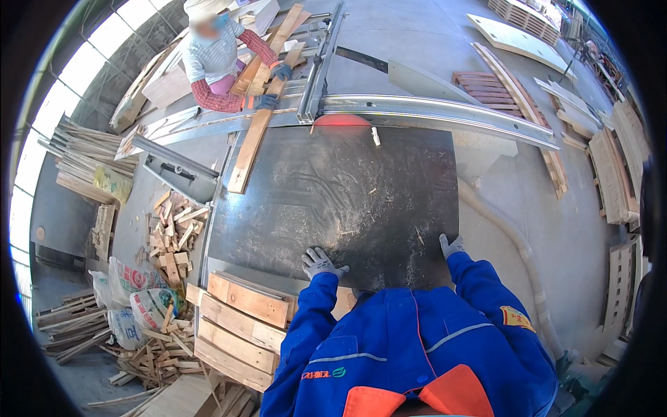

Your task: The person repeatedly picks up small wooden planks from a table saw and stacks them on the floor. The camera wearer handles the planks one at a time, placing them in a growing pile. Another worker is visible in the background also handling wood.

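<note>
The person in the blue jacket leans over a dark metal tabletop dusted with sawdust. The left hand, in a grey-white work glove, lies flat with fingers spread on the near edge of the tabletop, grasping nothing. The right hand, gloved the same way, rests on the near right corner of the tabletop, fingers loosely extended along the edge; it too holds nothing.

At the far edge of the tabletop the top of a red saw blade shows, just under a long curved metal rail that runs across the view. A small pale offcut lies on the tabletop just beside the blade.

Across the tabletop a second person in a striped shirt with red checked sleeves stands at the far left corner. That co-worker's gloved hands are on a long wooden plank that lies at an angle, its near end resting on the far left part of the tabletop, well apart from the blue-jacketed person's hands.

Just left of the left hand, beside the near left corner of the tabletop, is a stack of short wooden boards. Further left, a heap of small wood scraps lies on the floor, with printed sacks near it. On the right, a pale hose curves over the concrete floor, and wooden pallets lie beyond it.
</note>
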The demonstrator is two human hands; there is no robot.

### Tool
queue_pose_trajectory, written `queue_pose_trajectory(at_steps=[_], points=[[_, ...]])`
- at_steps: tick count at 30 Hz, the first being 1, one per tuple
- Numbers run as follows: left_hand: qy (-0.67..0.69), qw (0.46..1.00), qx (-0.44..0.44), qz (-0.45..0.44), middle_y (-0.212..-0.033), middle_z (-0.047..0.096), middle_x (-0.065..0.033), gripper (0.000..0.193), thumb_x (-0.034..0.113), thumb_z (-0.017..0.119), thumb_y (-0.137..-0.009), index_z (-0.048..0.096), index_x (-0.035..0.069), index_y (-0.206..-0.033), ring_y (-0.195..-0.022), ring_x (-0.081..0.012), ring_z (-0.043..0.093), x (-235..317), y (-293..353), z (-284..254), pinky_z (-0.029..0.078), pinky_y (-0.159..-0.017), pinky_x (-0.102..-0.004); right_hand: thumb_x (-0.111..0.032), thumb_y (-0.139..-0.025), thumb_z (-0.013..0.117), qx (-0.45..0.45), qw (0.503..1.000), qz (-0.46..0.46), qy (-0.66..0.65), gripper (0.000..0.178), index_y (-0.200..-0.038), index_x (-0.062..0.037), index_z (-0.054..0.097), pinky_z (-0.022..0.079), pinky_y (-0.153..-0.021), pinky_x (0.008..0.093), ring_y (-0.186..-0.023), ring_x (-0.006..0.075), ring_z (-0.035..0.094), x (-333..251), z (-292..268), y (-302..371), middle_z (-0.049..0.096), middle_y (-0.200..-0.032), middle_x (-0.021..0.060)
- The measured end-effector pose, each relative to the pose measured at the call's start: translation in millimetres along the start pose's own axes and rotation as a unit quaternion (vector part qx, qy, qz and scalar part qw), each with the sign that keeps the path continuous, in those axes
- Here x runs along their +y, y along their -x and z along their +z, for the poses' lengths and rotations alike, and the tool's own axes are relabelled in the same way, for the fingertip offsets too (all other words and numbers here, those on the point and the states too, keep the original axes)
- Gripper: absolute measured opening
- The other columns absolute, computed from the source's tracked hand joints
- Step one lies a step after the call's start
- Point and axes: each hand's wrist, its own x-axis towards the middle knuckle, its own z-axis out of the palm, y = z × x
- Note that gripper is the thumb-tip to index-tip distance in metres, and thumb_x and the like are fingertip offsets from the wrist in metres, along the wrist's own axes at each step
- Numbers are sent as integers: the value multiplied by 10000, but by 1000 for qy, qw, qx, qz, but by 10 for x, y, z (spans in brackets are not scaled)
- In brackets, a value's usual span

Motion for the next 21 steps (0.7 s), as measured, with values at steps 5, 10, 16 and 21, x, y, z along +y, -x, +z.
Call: queue_pose_trajectory(at_steps=[5,10,16,21], points=[[4,1000,0,3,-1630,123,-230,1298,749,733,-667,137,37,-1573,-1491,-455,142,-2,-8,8,217,-1187,-550,-753,-857,512,-15,1000,6,-13,1095,-1514,75,231,315,-1159,453,-1387,474,375,-18,-42,18,345,-1502,350],[3,1000,-5,0,-1633,114,-228,1300,750,731,-670,126,40,-1576,-1494,-452,135,-2,-5,9,214,-1188,-547,-734,-872,504,-19,1000,-6,-7,1077,-1511,89,229,310,-1169,440,-1402,454,364,-56,-100,63,327,-1521,335],[2,1000,-10,1,-1636,104,-225,1299,752,725,-677,117,42,-1578,-1497,-447,129,3,6,-14,210,-1188,-550,-724,-879,501,-21,1000,-7,-3,1066,-1510,91,229,314,-1169,438,-1400,448,372,-62,-111,72,328,-1522,331],[-1,1000,-12,-3,-1637,104,-222,1299,752,727,-675,117,45,-1579,-1498,-443,132,2,-10,-2,215,-1187,-546,-724,-876,508,-23,1000,0,-10,1069,-1503,98,241,309,-1171,431,-1403,451,364,-76,-114,77,332,-1517,337]])
